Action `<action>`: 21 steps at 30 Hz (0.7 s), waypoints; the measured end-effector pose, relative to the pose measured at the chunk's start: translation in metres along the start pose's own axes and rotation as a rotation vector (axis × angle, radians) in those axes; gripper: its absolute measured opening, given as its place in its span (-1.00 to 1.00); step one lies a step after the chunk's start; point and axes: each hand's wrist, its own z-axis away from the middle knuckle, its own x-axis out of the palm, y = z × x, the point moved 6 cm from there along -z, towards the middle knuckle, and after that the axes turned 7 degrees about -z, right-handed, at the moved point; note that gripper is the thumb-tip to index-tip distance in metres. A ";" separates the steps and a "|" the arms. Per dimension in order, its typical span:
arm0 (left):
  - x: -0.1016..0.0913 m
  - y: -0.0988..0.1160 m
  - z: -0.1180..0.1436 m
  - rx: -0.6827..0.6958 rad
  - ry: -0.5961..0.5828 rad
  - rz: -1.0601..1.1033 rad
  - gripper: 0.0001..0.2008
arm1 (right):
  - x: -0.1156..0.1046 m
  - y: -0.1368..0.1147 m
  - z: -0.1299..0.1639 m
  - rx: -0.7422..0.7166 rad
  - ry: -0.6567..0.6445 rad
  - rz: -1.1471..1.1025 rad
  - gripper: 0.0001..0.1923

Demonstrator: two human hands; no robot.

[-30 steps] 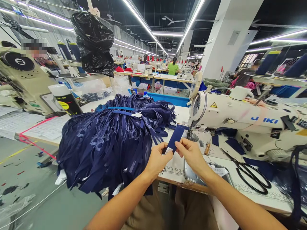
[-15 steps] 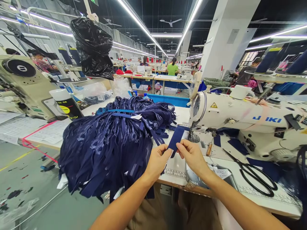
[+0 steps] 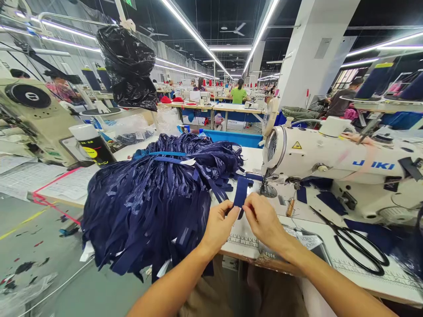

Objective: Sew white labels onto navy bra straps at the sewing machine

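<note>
Two hands, left hand [image 3: 218, 222] and right hand [image 3: 262, 218], pinch a navy strip [image 3: 240, 192] beside the JUKI machine [image 3: 333, 163].

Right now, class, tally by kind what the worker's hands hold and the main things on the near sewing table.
Navy strip, pinched between left hand and right hand: 1
Heap of navy strips: 1
White sewing machine: 1
Black scissors: 1
Total: 4

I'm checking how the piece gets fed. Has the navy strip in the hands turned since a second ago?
Yes. The navy strip stood slanted toward the sewing machine needle; now it stands nearly upright between left hand and right hand.
</note>
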 end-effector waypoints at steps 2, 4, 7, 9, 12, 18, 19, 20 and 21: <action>0.002 0.001 0.001 -0.010 -0.026 0.027 -0.76 | -0.001 0.017 0.000 0.181 -0.041 -0.209 -0.83; 0.002 0.000 0.002 -0.029 -0.038 0.071 -0.77 | -0.008 0.033 0.002 0.335 0.006 -0.318 -0.81; 0.002 -0.002 0.001 -0.055 -0.019 0.103 -0.78 | -0.021 0.039 0.005 0.335 0.086 -0.274 -0.82; 0.001 -0.005 0.000 -0.068 -0.009 0.105 -0.77 | -0.024 0.026 0.005 0.168 0.054 -0.179 -0.85; 0.002 -0.008 -0.001 -0.059 -0.010 0.095 -0.77 | -0.022 0.002 0.007 -0.079 0.021 -0.020 -0.90; 0.003 -0.003 0.000 0.033 -0.016 -0.016 -0.77 | -0.017 -0.017 0.007 -0.264 0.067 0.226 -0.89; 0.003 -0.002 0.000 0.055 -0.017 -0.042 -0.77 | -0.015 -0.019 0.007 -0.283 0.064 0.276 -0.86; 0.003 -0.001 0.001 0.077 -0.016 -0.067 -0.78 | -0.013 -0.020 0.007 -0.301 0.057 0.331 -0.83; 0.003 0.000 0.001 0.097 -0.014 -0.090 -0.78 | -0.011 -0.022 0.006 -0.318 0.046 0.389 -0.79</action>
